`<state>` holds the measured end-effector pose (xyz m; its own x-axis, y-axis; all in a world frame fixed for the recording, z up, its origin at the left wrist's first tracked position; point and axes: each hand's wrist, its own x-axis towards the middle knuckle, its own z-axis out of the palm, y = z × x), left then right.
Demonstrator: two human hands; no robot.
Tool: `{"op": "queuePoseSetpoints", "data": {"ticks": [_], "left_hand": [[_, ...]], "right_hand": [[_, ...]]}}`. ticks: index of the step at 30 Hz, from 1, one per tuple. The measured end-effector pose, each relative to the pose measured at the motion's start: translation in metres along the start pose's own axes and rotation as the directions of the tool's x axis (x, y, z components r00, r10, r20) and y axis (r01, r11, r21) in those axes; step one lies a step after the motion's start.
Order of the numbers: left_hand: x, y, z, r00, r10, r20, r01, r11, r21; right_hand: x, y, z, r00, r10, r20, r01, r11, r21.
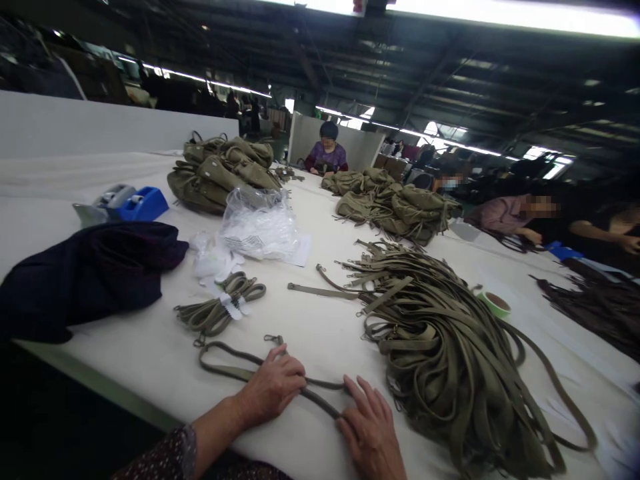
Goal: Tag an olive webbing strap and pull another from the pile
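Olive strap (235, 363) lies looped on the white table (310, 333), pinned flat under both hands: left hand (273, 387) curled loosely over it, right hand (370, 433) open with fingers spread on its end. Just right of the right hand rises a strap pile (440, 347); bare cloth opens ahead. Left of the left hand, the table edge (100, 383) runs close, beside dark cloth (90, 273). Farther ahead, people work under a dim roof.

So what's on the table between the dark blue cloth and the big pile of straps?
In the head view, a small tied bundle of straps lies between the dark cloth and the big strap pile.
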<state>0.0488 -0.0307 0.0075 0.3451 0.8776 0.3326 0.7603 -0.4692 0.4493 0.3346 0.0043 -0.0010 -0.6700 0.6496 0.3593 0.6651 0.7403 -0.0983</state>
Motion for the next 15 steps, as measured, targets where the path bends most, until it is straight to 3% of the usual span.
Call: {"op": "queuePoseSetpoints", "data": {"ticks": [5,9,15], "left_hand": [[-0.008,-0.002,-0.004,0.999,-0.006,-0.049,0.007,1.0,0.014],[-0.008,0.001,-0.007,1.0,-0.013,-0.014,0.013,1.0,0.004],[-0.01,-0.002,-0.009,1.0,-0.026,0.008,0.026,1.0,-0.007]], "right_hand": [[-0.012,0.033,-0.009,0.999,-0.004,-0.035,0.002,0.997,-0.073],[-0.021,0.043,-0.009,0.995,0.096,0.014,-0.095,0.993,-0.067],[-0.034,0.062,-0.008,0.993,0.105,0.055,-0.097,0.987,-0.132]]}}
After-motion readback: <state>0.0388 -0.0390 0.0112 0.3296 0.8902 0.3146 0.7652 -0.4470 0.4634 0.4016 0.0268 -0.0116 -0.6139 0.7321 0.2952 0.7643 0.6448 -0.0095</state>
